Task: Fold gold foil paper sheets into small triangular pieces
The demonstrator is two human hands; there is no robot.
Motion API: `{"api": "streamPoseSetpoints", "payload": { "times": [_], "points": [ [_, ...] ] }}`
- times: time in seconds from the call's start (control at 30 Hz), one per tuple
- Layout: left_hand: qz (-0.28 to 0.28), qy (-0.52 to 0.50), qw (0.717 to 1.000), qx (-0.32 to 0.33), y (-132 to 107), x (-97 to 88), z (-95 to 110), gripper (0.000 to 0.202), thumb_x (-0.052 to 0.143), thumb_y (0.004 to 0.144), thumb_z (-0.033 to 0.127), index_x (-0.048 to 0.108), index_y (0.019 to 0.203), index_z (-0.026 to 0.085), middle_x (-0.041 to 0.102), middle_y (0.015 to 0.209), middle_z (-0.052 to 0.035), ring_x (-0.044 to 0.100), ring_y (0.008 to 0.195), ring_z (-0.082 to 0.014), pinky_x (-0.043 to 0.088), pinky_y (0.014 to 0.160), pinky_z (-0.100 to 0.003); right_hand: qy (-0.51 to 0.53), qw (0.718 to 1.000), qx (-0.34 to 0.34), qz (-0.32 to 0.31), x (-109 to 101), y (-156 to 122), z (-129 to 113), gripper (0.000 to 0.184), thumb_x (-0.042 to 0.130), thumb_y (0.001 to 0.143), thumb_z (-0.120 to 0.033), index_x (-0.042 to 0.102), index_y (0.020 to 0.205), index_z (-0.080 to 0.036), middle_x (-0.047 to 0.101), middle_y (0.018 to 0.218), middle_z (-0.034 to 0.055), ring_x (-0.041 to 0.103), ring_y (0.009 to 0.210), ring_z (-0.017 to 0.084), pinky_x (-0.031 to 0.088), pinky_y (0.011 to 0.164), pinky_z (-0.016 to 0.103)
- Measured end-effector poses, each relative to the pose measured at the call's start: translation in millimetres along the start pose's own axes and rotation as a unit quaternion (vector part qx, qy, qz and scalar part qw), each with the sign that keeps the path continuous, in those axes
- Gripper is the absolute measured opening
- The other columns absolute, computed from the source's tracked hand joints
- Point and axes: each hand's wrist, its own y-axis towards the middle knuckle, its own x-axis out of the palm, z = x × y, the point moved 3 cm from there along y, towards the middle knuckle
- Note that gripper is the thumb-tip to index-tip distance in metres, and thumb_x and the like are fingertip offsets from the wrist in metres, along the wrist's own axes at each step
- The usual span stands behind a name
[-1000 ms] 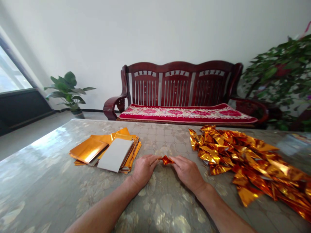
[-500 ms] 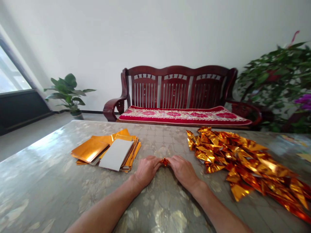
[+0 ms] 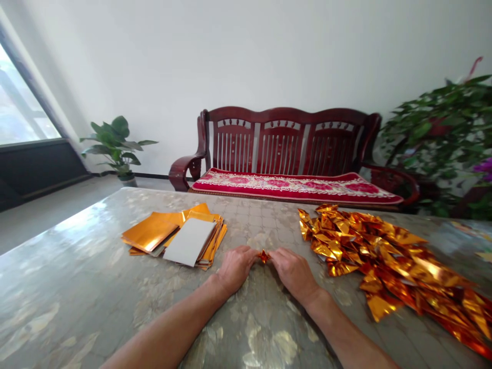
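A small folded piece of gold foil paper [image 3: 264,256] shows between my two hands, just above the table. My left hand [image 3: 236,266] pinches its left end, and my right hand [image 3: 292,270] pinches the right end. Both sets of fingertips cover most of the piece. Left of my hands lies a loose stack of gold foil sheets [image 3: 151,231], with a sheet turned grey side up [image 3: 190,241] on top. To the right spreads a heap of folded shiny gold foil pieces [image 3: 369,241].
The table [image 3: 115,302] has a patterned, glossy cover. A clear plastic bag [image 3: 461,233] lies at its far right. Beyond the table stands a dark red wooden bench [image 3: 280,148] with a red patterned cushion [image 3: 300,185]. Potted plants [image 3: 119,143] stand at both sides.
The view has shifted slightly, so most things sit a little further right. Both hands keep their pinch on the foil piece, whose visible middle looks slightly fuller.
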Motion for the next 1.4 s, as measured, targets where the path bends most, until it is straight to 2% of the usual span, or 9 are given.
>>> {"api": "streamPoseSetpoints", "payload": {
  "times": [0.13, 0.43, 0.6, 0.73, 0.9, 1.07, 1.4],
  "points": [
    [0.004, -0.004, 1.000, 0.001, 1, 2.7, -2, 0.028, 0.043, 0.099, 0.032, 0.069, 0.094, 0.023, 0.068, 0.083, -0.0013, 0.063, 0.081, -0.0153, 0.045, 0.073, -0.022, 0.006, 1.000, 0.013, -0.020, 3, 2, -1, 0.020, 0.048, 0.096, -0.016, 0.067, 0.093, -0.020, 0.067, 0.081, 0.0037, 0.066, 0.078, 0.018, 0.046, 0.066, 0.026],
    [0.012, -0.033, 0.999, 0.015, 0, 3.8, -3, 0.029, 0.041, 0.100, 0.031, 0.068, 0.095, 0.022, 0.067, 0.083, -0.0015, 0.063, 0.081, -0.0145, 0.045, 0.073, -0.021, 0.043, 0.998, 0.037, -0.010, 8, 3, -5, 0.027, 0.040, 0.095, -0.009, 0.064, 0.099, -0.020, 0.068, 0.086, 0.0048, 0.067, 0.081, 0.017, 0.049, 0.070, 0.025],
    [0.001, -0.022, 1.000, 0.012, 1, 5.0, -1, 0.029, 0.040, 0.100, 0.031, 0.067, 0.092, 0.023, 0.067, 0.084, -0.0013, 0.063, 0.082, -0.0154, 0.044, 0.074, -0.022, 0.048, 0.999, 0.021, -0.006, 7, 2, -3, 0.027, 0.042, 0.093, -0.007, 0.064, 0.098, -0.020, 0.068, 0.085, 0.0042, 0.066, 0.082, 0.017, 0.048, 0.071, 0.025],
    [-0.015, 0.002, 1.000, -0.006, 2, 5.6, 1, 0.032, 0.038, 0.101, 0.034, 0.065, 0.089, 0.022, 0.066, 0.084, -0.0019, 0.062, 0.078, -0.0154, 0.041, 0.068, -0.023, 0.042, 0.999, 0.011, -0.011, 8, 2, -2, 0.025, 0.043, 0.093, -0.007, 0.064, 0.098, -0.019, 0.067, 0.085, 0.0039, 0.065, 0.082, 0.017, 0.046, 0.071, 0.025],
    [-0.025, 0.029, 0.999, -0.008, 1, 7.4, 1, 0.030, 0.038, 0.100, 0.029, 0.063, 0.086, 0.022, 0.064, 0.081, -0.0015, 0.060, 0.074, -0.0151, 0.038, 0.064, -0.023, 0.020, 0.999, 0.021, -0.021, 7, 3, -7, 0.022, 0.045, 0.093, -0.007, 0.062, 0.094, -0.020, 0.066, 0.084, 0.0034, 0.064, 0.082, 0.018, 0.043, 0.069, 0.026],
    [-0.033, 0.041, 0.999, -0.005, 0, 10.8, 2, 0.026, 0.038, 0.099, 0.025, 0.061, 0.089, 0.022, 0.065, 0.085, -0.0024, 0.062, 0.078, -0.0160, 0.040, 0.068, -0.024, -0.022, 0.998, 0.052, -0.024, 7, 4, -16, 0.018, 0.044, 0.094, -0.010, 0.056, 0.085, -0.019, 0.065, 0.081, 0.0038, 0.062, 0.076, 0.018, 0.038, 0.066, 0.028],
    [-0.065, 0.044, 0.997, -0.010, -1, 11.5, 9, 0.020, 0.036, 0.097, 0.019, 0.056, 0.093, 0.019, 0.067, 0.093, -0.0065, 0.065, 0.086, -0.0193, 0.045, 0.073, -0.027, -0.019, 0.999, 0.020, 0.025, 14, 2, -23, 0.022, 0.039, 0.093, -0.008, 0.050, 0.079, -0.021, 0.063, 0.074, 0.0030, 0.058, 0.069, 0.017, 0.033, 0.064, 0.028]
  ]
}}
